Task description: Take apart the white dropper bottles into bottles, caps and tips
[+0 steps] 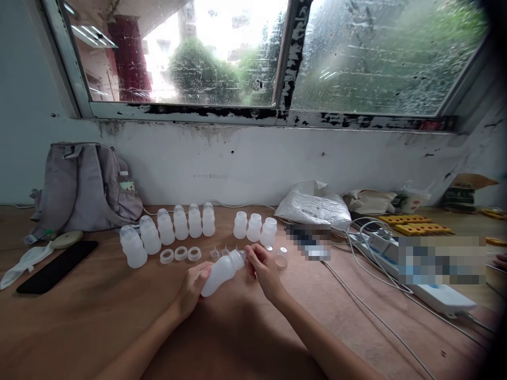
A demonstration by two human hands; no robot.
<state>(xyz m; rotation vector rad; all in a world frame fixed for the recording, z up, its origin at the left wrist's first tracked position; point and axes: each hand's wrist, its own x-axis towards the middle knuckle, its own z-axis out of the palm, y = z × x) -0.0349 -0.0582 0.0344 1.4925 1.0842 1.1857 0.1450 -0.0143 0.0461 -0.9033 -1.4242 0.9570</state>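
Note:
My left hand (193, 287) is wrapped round the body of a frosted white baby bottle (217, 277), which tilts with its neck up to the right. At its mouth, my right hand (263, 268) has thumb and fingers pinched together; a small clear piece shows there, too unclear to name. Just behind the bottle lie several clear bottle nipples (214, 254). Three white collar rings (181, 254) lie in a row to the left. Clear dome caps (281, 257) stand beyond my right hand.
Several capped bottles (180, 224) stand in a row at back left. Three uncapped bottles (254, 228) stand at back centre. A grey backpack (85, 184), a black phone-like slab (57, 267), a silver bubble bag (315, 206) and a white power strip (443, 298) with cables lie around.

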